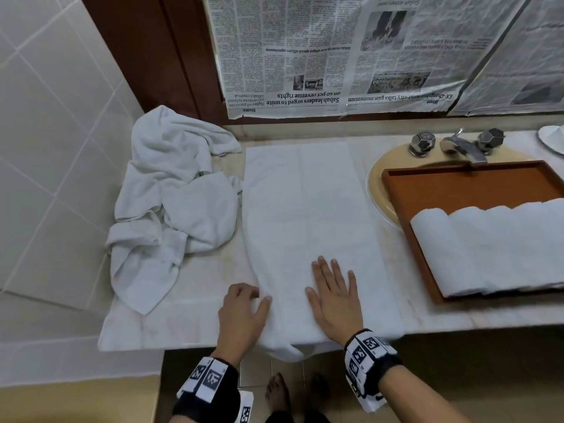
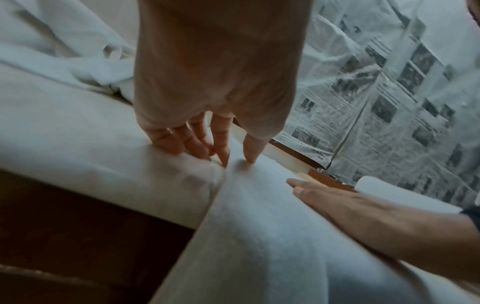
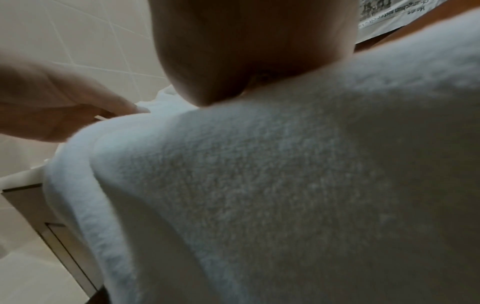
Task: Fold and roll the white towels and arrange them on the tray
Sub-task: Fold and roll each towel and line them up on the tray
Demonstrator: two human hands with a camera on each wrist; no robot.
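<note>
Rolled towels (image 1: 488,248) already lie on the tray (image 1: 457,184). One folded towel (image 1: 305,209) lies flat on the desk (image 1: 189,319). My right hand (image 1: 335,297) lies open on it, and my left hand (image 1: 244,312) pinches its edge. A messy pile (image 1: 171,203) waits for me.

Crumpled towels (image 1: 171,203) block the left, the tray (image 1: 457,184) the right; the near-left counter (image 1: 189,322) lies open.

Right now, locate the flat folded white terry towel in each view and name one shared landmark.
Head: the flat folded white terry towel lies centre, between the crumpled white towel pile and the brown wooden tray.
Left wrist: the towel is lower centre, running to the bottom edge.
Right wrist: the towel fills centre and right.
Shared landmark: the printed newspaper sheets on the wall.
</note>
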